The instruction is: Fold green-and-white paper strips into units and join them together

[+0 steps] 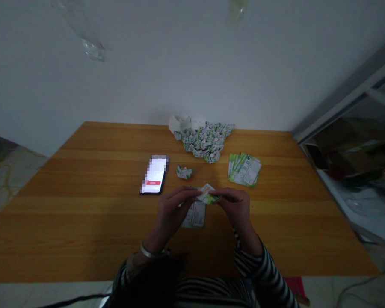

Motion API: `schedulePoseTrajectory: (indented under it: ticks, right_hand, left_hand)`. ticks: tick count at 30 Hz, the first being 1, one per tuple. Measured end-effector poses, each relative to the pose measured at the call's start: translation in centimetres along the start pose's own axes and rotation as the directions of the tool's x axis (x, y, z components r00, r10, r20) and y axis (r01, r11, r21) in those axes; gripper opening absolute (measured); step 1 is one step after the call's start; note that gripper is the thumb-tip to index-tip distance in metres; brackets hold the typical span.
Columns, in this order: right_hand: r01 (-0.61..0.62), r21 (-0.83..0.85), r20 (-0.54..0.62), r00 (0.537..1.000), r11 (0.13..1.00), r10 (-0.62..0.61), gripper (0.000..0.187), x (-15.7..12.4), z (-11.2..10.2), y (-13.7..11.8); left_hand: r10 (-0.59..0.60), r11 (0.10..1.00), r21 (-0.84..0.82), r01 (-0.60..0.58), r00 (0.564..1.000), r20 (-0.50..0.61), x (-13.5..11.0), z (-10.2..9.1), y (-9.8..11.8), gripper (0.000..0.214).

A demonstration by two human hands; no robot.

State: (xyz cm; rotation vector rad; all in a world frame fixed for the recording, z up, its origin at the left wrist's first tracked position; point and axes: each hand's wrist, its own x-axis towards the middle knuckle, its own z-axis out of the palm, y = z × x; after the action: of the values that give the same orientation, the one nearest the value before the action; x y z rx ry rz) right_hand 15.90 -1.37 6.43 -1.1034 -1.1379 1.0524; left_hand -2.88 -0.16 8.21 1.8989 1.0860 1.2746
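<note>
My left hand (176,207) and my right hand (236,205) come together near the middle of the table. Their fingertips pinch opposite ends of a small green-and-white printed paper (207,193), which looks folded or bent. Beneath my hands lies a flat printed card (198,214), partly covered by the left hand. Just beyond the left hand rests a small folded piece (184,172) in the same print. A fanned stack of green-and-white cards (245,170) lies to the right of it. The small print on the papers is too blurred to read.
A heap of crumpled printed papers (205,141) sits at the table's back edge, with white paper (179,123) at its left. A phone (154,174) with a lit screen lies to the left. The wooden table (83,205) meets a wall; shelving (346,171) stands at right.
</note>
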Motion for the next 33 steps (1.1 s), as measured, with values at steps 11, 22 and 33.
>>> schedulePoseTrajectory:
  ticks: [11,22,33]
  right_hand:
    - [0.026,-0.051,-0.129,0.991,0.998,-0.033,0.011,-0.7,2.1,0.3]
    - [-0.077,-0.013,-0.27,0.96,0.997,0.071,0.014,0.7,3.4,0.0]
    - [-0.015,-0.154,0.129,0.991,0.988,0.035,0.027,2.3,1.2,0.2]
  left_hand:
    - [-0.546,0.768,-0.501,0.399,0.817,-0.185,0.1,3.3,1.1,0.011]
    - [-0.304,0.945,-0.131,0.299,0.952,-0.022,-0.1,3.2,-1.1,0.018]
    - [-0.369,0.843,-0.317,0.434,0.896,0.246,-0.4,4.0,-0.8,0.028]
